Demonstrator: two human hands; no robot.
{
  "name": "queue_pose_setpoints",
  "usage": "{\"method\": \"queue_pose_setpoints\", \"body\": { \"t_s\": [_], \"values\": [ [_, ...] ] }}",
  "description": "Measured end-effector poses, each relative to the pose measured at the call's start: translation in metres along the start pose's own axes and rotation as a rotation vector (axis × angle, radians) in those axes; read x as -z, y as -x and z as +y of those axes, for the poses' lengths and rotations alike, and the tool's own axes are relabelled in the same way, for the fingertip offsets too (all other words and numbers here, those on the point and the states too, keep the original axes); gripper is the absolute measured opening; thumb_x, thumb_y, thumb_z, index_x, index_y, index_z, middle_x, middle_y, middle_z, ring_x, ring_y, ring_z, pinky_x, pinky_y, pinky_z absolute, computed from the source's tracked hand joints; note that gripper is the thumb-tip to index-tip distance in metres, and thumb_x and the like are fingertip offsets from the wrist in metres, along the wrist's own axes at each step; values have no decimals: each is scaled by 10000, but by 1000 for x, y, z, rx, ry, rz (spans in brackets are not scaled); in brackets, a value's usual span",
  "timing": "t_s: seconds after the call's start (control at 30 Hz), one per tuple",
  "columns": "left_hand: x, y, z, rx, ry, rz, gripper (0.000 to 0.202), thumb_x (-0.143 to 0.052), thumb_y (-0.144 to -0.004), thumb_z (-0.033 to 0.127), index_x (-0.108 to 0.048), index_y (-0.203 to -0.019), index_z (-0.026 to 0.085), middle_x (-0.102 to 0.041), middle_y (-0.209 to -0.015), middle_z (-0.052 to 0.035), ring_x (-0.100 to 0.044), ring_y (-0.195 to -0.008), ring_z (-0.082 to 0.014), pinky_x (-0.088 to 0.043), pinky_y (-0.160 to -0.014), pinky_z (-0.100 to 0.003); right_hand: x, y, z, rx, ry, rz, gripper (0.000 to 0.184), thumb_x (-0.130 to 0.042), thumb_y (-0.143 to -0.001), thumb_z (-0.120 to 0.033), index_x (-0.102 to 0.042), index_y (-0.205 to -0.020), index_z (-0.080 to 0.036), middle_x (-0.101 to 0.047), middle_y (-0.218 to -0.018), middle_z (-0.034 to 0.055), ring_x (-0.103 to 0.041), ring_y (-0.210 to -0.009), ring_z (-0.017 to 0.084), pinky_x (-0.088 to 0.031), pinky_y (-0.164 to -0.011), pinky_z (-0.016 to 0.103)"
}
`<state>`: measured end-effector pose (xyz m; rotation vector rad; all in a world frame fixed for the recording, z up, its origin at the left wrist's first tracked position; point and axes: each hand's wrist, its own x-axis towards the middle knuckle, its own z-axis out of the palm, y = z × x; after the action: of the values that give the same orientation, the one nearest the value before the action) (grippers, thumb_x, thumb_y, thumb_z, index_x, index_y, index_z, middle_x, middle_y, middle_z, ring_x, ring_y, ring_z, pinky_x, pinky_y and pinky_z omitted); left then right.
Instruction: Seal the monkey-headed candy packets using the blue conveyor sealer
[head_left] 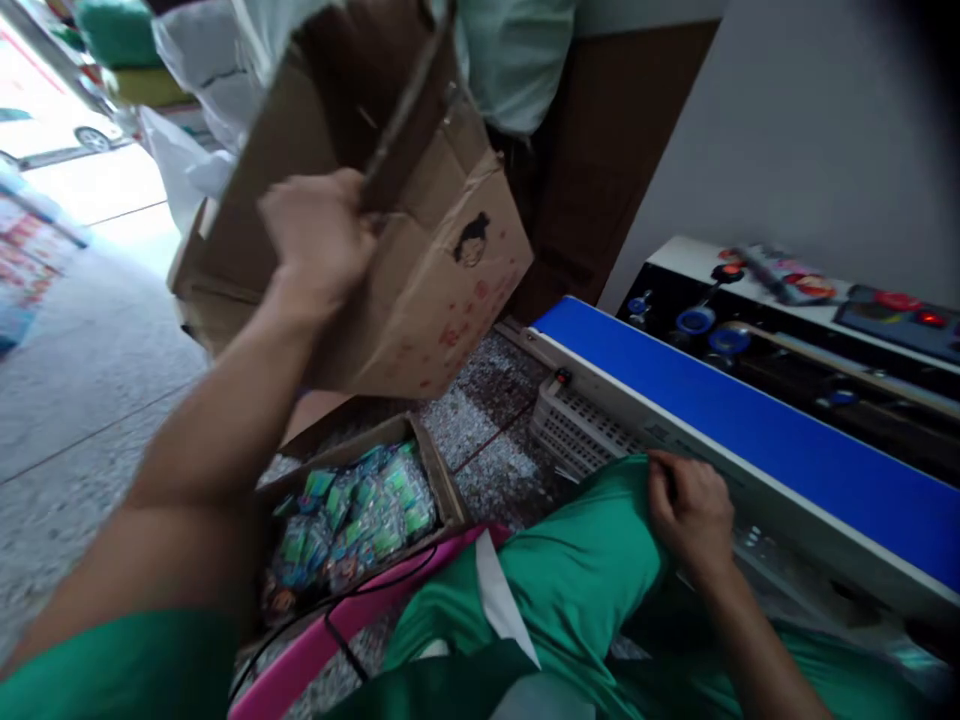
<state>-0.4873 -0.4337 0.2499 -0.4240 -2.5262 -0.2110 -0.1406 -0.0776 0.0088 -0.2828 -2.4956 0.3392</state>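
My left hand [322,230] is closed around the edge of a large, worn cardboard box [450,290], which hangs tilted above the floor with its open top towards me. The box has red print and a small dark-haired cartoon face on its side. My right hand [694,510] rests loosely curled on my green-clad knee, beside the blue conveyor belt; nothing shows in its fingers. Below the held box, a lower open carton [442,480] contains many small clear packets [367,510] with green and blue labels.
A machine with a blue belt [720,420] and blue wheels runs along the right. Under it stands a white plastic basket [577,430]. A pink edge [360,610] and a black cable lie close to my legs. Full sacks [517,60] are piled behind the box.
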Motion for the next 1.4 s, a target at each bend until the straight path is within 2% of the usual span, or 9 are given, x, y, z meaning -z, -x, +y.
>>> {"method": "queue_pose_setpoints", "body": {
  "t_s": [0.17, 0.3, 0.43, 0.57, 0.63, 0.8, 1.13, 1.23, 1.4],
  "values": [
    [-77, 19, 124, 53, -130, -309, 313, -403, -877, 282, -573, -1073, 107, -636, -1074, -172, -560, -1074, -315, -410, -871, -420, 7, 9, 2, -30, 12, 9, 201, -471, -856, -234, -599, -989, -153, -634, -881, 85, -535, -826, 207, -395, -768, 342],
    [-143, 62, 159, -19, -73, -501, 318, -381, -882, 318, -576, -1056, 136, -668, -1001, -181, -620, -984, -309, -456, -780, -389, 7, 9, 2, -69, -23, 33, 180, -476, -856, -213, -597, -978, -161, -640, -882, 73, -547, -847, 200, -396, -782, 335],
    [-175, 100, 168, -111, -10, -631, 399, -446, -849, 423, -501, -1161, 181, -683, -988, -138, -642, -950, -265, -464, -757, -328, 6, 7, 2, -79, -68, 44, 186, -475, -858, -213, -595, -990, -162, -642, -908, 74, -549, -867, 200, -397, -804, 341],
    [-170, 146, 137, -158, 8, -741, 646, -463, -818, 510, -306, -1340, 164, -657, -1089, -143, -637, -978, -242, -464, -780, -312, 6, 7, 3, -80, -107, 41, 192, -471, -862, -220, -593, -1001, -167, -640, -921, 75, -553, -865, 199, -403, -800, 347],
    [-164, 176, 114, -232, -2, -809, 699, -604, -719, 491, -387, -1295, 162, -666, -1081, -138, -620, -1017, -259, -435, -870, -342, 6, 7, 3, -82, -124, 49, 186, -475, -863, -224, -591, -999, -171, -638, -914, 72, -555, -856, 195, -408, -793, 344],
    [-163, 225, 86, -365, -76, -964, 257, -554, -768, 321, -632, -970, 183, -708, -951, -144, -652, -945, -276, -451, -848, -377, 4, 4, 3, -59, -136, 45, 174, -481, -864, -231, -589, -989, -177, -636, -898, 65, -559, -852, 191, -411, -797, 343],
    [-82, 162, 62, -355, -215, -944, 317, -473, -774, 238, -609, -1039, 131, -691, -935, -185, -643, -952, -301, -474, -789, -380, 4, -3, 6, -58, -33, 7, 258, -439, -871, -326, -606, -979, -162, -656, -877, 97, -574, -817, 233, -415, -765, 364],
    [-82, 160, 68, -333, -228, -986, 331, -491, -769, 215, -602, -1065, 116, -682, -959, -199, -635, -961, -311, -483, -781, -396, -11, -16, -23, -33, 38, -214, 317, -408, -881, -375, -618, -997, -167, -680, -897, 109, -594, -815, 255, -413, -719, 363],
    [-119, 182, 90, -346, -155, -1138, 240, -550, -827, 265, -622, -1008, 125, -647, -1018, -149, -617, -950, -255, -497, -797, -392, -53, -19, -128, 85, -249, -817, 379, -364, -902, -364, -562, -1167, -180, -673, -1017, 113, -629, -889, 216, -424, -747, 294]
  ]
}}
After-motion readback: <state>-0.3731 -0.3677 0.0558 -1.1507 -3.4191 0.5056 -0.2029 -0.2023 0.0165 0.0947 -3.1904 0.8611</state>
